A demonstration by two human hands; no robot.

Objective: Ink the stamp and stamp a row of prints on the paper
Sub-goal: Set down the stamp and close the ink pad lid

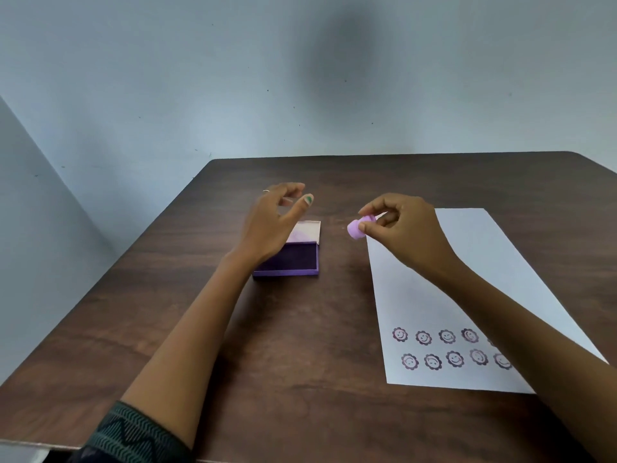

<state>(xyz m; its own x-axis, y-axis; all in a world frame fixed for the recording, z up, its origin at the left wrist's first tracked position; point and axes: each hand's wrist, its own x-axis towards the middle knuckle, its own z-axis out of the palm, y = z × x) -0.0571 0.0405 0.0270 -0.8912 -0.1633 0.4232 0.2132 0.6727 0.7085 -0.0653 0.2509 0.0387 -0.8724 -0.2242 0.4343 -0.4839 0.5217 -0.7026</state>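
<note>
Two rows of prints on the paper, stamp held in the air

Two rows of flower-face prints (447,349) are on the near part of the white paper (474,279), which lies flat on the right side of the brown table (300,345); the right forearm covers the end of the rows. The right hand (400,228) is raised above the far left corner of the paper and pinches a small pink stamp (358,228) between thumb and fingertips; the stamp is tilted, its round end toward the left. The left hand (273,222) hovers over the open purple ink pad (293,259), fingers loosely spread and holding nothing; I cannot tell if it touches the pad. The pad lies left of the paper, apart from it, its pale lid (309,232) folded back; a patterned sleeve (133,432) shows at the left elbow.
</note>
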